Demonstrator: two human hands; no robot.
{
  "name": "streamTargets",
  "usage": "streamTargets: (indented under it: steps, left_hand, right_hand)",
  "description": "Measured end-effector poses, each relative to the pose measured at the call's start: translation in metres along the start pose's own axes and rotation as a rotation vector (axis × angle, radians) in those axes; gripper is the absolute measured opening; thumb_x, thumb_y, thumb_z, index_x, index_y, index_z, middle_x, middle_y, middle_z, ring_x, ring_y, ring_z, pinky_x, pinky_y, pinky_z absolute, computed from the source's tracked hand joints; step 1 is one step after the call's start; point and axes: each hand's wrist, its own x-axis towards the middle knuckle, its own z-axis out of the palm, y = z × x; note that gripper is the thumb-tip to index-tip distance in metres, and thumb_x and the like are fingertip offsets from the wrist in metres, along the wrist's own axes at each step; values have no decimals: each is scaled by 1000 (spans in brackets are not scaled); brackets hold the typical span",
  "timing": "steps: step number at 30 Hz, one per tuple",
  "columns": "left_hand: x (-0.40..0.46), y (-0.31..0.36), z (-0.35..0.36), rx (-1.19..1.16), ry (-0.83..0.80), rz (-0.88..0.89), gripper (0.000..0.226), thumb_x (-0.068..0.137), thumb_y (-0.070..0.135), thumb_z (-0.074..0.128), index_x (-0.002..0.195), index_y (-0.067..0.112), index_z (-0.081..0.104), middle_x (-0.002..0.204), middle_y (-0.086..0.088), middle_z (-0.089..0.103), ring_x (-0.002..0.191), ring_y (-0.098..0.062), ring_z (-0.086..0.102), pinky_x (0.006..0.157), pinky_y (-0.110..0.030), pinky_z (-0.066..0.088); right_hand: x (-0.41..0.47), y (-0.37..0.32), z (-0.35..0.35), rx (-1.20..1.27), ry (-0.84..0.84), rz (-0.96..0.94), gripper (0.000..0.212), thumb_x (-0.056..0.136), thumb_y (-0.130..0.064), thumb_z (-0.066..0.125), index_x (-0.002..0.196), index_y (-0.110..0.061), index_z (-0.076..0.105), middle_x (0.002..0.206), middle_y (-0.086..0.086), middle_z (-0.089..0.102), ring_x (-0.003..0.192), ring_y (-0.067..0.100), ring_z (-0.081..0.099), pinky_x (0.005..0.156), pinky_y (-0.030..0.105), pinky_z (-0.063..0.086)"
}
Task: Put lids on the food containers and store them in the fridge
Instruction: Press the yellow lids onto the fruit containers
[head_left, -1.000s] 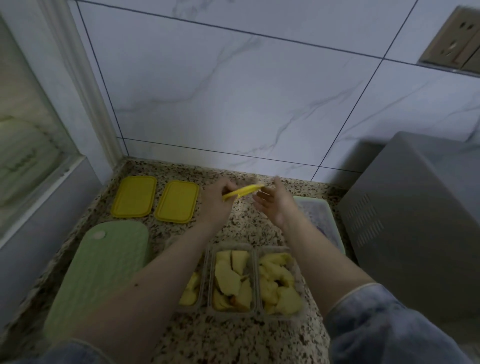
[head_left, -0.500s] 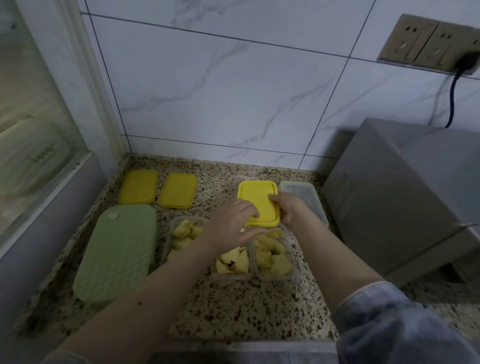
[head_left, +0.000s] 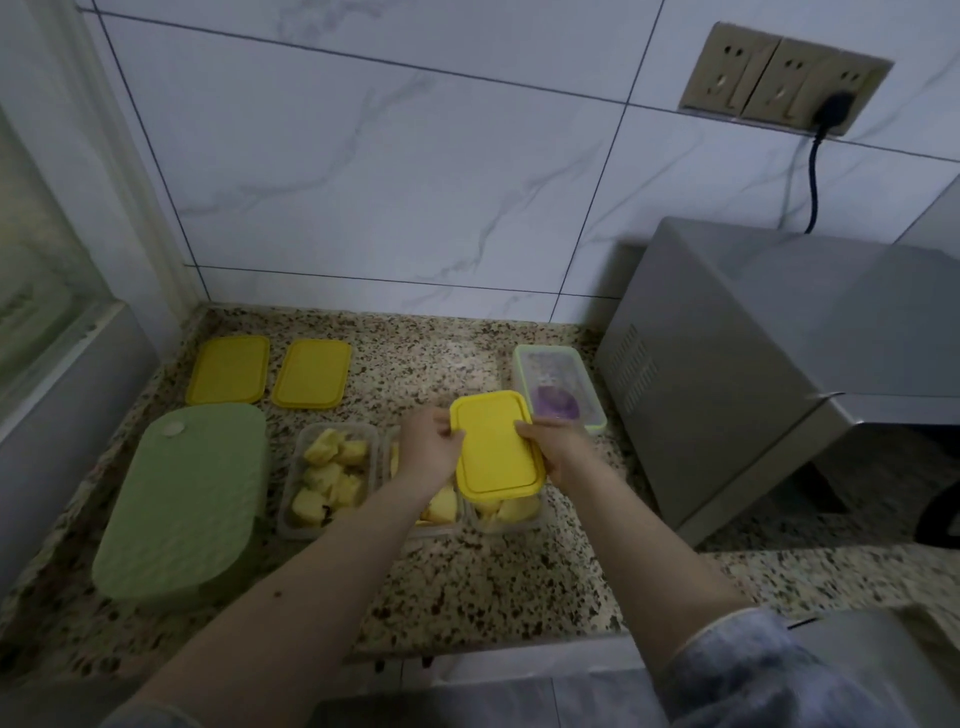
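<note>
Your left hand (head_left: 431, 453) pinches the left edge of the yellow lid (head_left: 496, 451), fingers curled over its far-left corner; your right hand (head_left: 558, 451) grips the opposite edge, thumb on top — the lid sits between them, over the rightmost container (head_left: 506, 512) of yellow fruit, whose front end shows beneath it; whether the lid is seated or only resting, you cannot tell. Under your left wrist lies the middle container (head_left: 441, 512), uncovered; further to the left of that hand, a third open container (head_left: 328, 480), and beyond it a large green lidded box (head_left: 182, 499). Past your left hand, well apart, two spare yellow lids (head_left: 270, 371) lie flat on the speckled counter (head_left: 493, 582); just beyond your right hand sits a clear covered container (head_left: 561, 384) holding something purple.
</note>
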Motion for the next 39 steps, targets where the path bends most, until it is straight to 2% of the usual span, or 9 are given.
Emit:
streamTargets:
  steps: [3, 5, 8, 15, 18, 25, 34, 36, 39]
  left_hand:
    - [-3, -5, 4, 20, 34, -35, 19, 92, 14, 60, 110, 7, 62, 110, -11, 64, 106, -26, 60, 84, -32, 47]
    - [-5, -8, 7, 65, 62, -27, 8, 92, 15, 60, 84, 15, 57, 86, -6, 58, 83, -21, 58, 70, -29, 43]
    - [-8, -10, 11, 97, 103, -2, 41, 90, 14, 61, 60, 22, 34, 68, -2, 43, 54, -9, 35, 56, -25, 33]
    - [-9, -13, 25, 72, 79, -22, 42, 82, 5, 63, 52, 16, 36, 57, -8, 43, 56, -20, 43, 51, -25, 33]
    - [-7, -12, 31, 44, 77, -35, 28, 82, 4, 64, 64, 15, 46, 66, -9, 48, 62, -18, 47, 60, -28, 38]
    - [-4, -7, 38, 55, 105, -38, 13, 87, 11, 63, 78, 10, 54, 76, -8, 56, 73, -25, 56, 68, -40, 51]
    - [-4, -13, 39, 84, 149, -76, 20, 84, 9, 63, 70, 14, 50, 73, -8, 55, 66, -22, 51, 68, -42, 53]
    - [-4, -13, 39, 91, 141, -79, 24, 84, 8, 63, 67, 15, 47, 70, -7, 52, 64, -21, 49, 64, -41, 52]
    - [-4, -14, 40, 98, 139, -62, 40, 83, 5, 61, 58, 18, 33, 59, -2, 38, 56, -18, 38, 52, -30, 34]
  right_hand:
    - [-7, 12, -3, -188, 48, -116, 43, 82, -15, 73, 122, -2, 63, 124, 16, 64, 113, 32, 60, 99, 46, 49]
    - [-10, 20, -2, -286, 80, -177, 41, 82, -18, 73, 119, -2, 66, 121, 15, 67, 111, 30, 62, 98, 44, 50]
    - [-14, 26, -5, -421, 143, -236, 38, 83, -22, 72, 116, -3, 68, 117, 13, 69, 111, 26, 63, 97, 34, 48]
    - [-16, 35, -12, -524, 212, -363, 26, 87, -9, 62, 111, -6, 72, 113, 12, 71, 108, 27, 65, 91, 31, 47]
    - [-14, 40, -13, -545, 228, -344, 26, 88, -11, 61, 111, -5, 72, 114, 12, 71, 109, 26, 64, 92, 30, 47]
    - [-5, 45, -14, -543, 224, -299, 26, 88, -11, 60, 111, -5, 72, 115, 12, 71, 109, 27, 64, 94, 33, 48]
    - [-4, 46, -13, -505, 184, -207, 29, 90, -17, 61, 114, -4, 70, 117, 13, 69, 111, 27, 63, 95, 33, 47]
    - [-4, 46, -15, -476, 168, -168, 29, 91, -17, 60, 115, -2, 69, 118, 14, 69, 113, 29, 62, 96, 33, 46]
    - [-3, 46, -16, -445, 151, -130, 29, 92, -18, 60, 114, -1, 69, 119, 15, 68, 114, 30, 61, 97, 34, 46]
